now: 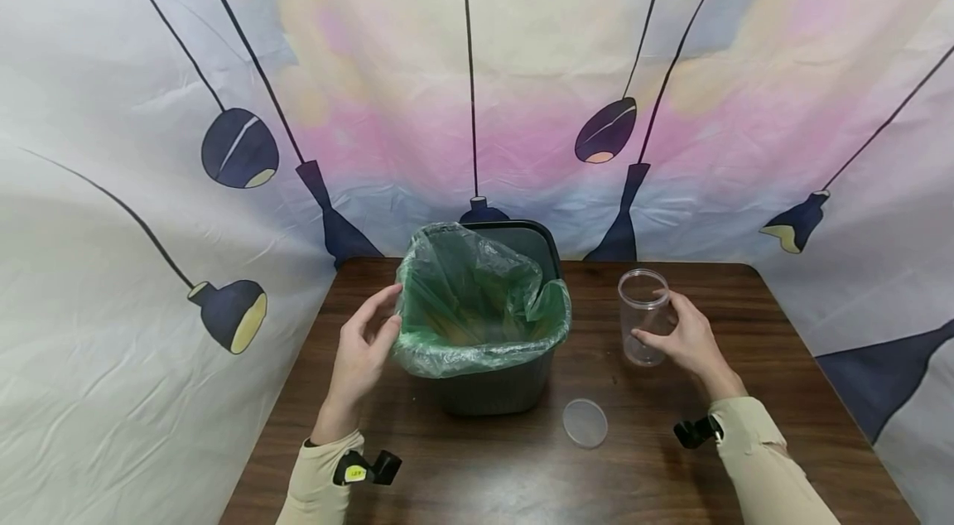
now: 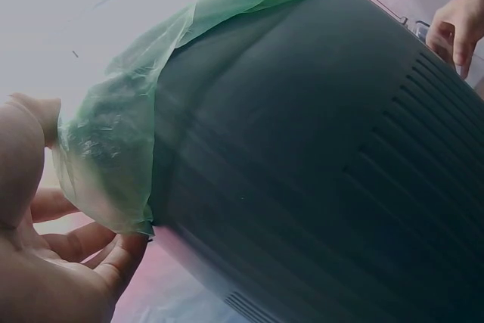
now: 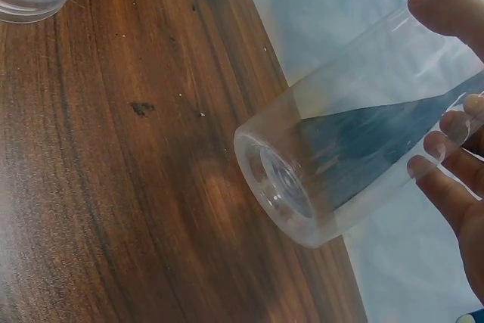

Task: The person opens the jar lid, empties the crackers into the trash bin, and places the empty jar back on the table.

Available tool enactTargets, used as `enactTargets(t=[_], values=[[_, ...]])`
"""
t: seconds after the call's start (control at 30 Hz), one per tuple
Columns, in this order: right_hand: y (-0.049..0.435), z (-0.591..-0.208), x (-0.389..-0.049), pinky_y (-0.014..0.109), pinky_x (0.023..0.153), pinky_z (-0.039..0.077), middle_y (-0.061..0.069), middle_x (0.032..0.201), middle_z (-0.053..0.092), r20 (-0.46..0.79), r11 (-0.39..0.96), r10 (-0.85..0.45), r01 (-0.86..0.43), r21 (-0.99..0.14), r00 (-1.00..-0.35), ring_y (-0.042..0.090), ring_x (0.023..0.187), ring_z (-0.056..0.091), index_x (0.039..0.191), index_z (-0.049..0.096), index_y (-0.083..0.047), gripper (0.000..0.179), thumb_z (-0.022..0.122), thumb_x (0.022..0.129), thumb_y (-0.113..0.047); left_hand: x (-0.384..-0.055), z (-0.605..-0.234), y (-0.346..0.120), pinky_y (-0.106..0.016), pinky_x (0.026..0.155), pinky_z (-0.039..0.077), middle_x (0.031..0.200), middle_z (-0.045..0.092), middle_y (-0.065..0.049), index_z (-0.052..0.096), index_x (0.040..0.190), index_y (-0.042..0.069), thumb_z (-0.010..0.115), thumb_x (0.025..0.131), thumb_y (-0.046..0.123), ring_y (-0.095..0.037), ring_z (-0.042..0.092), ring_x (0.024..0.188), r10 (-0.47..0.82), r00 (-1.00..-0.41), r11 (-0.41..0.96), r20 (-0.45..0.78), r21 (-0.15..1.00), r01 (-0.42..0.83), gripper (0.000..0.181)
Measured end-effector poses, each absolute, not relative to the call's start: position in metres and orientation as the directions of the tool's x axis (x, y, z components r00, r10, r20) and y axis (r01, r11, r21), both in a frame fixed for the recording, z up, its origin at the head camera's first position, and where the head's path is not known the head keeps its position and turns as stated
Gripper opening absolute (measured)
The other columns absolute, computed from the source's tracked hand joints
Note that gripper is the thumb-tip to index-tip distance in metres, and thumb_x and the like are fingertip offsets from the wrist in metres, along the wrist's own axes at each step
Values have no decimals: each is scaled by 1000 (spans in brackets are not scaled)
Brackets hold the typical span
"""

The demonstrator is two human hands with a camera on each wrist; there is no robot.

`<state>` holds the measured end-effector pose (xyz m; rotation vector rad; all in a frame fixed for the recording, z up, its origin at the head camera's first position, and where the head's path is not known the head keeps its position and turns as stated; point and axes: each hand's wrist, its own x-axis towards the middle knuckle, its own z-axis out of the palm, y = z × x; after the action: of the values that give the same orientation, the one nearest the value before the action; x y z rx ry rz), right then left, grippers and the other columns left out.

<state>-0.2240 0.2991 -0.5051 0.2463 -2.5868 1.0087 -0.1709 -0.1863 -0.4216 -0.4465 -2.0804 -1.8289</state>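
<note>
A dark grey trash bin [image 1: 492,388] stands on the table, with a translucent green trash bag [image 1: 477,355] lining it and folded over most of its rim. At the bin's left corner, my left hand [image 1: 365,347] holds the folded edge of the bag between thumb and fingers. My right hand [image 1: 689,339] grips a clear plastic jar [image 1: 643,326] by its side, thumb opposite the fingers. The jar has no lid on; in the right wrist view its round base [image 3: 280,187] faces the camera. A clear round lid [image 1: 585,423] lies flat between bin and jar.
The brown wood-grain table [image 1: 619,484] carries everything. A fabric backdrop [image 1: 402,28] printed with hanging lamps rises behind it and at both sides. Each wrist wears a black camera mount, the left one [image 1: 373,469] near the table's front.
</note>
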Motion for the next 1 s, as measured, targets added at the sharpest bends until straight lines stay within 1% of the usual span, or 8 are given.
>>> enactTargets(t=[0.17,0.43,0.67,1.0], values=[[300,-508,-224,55,84,49,20,117,58,382,735,-35,-283,-617,-924,38,104,58,125,53,-1,72,90,68,-23,-171,-421,-186,-15,86,46,129,56,-24,53,136,-2,55,96,-2,-7,57,105,23,-893,126,450,885,449,40],[299,-511,-226,52,82,49,18,113,59,387,739,-38,-287,-610,-921,35,101,61,124,54,-2,71,90,67,-25,-171,-421,-186,-15,86,47,129,56,-22,54,136,-1,55,95,-3,-8,57,106,19,-897,128,442,889,441,40],[298,-516,-227,51,83,50,17,115,59,388,730,-44,-295,-616,-920,35,103,61,124,54,-3,70,90,68,-26,-171,-421,-186,-14,85,46,129,56,-22,54,135,-1,55,96,-3,-7,57,105,19,-897,130,443,888,441,40],[300,-517,-224,54,85,49,18,118,58,362,723,-38,-275,-633,-932,37,107,60,125,53,-4,71,89,69,-28,-171,-421,-186,-15,86,47,128,56,-24,54,135,-2,55,95,-3,-8,57,105,20,-888,134,460,879,458,39]])
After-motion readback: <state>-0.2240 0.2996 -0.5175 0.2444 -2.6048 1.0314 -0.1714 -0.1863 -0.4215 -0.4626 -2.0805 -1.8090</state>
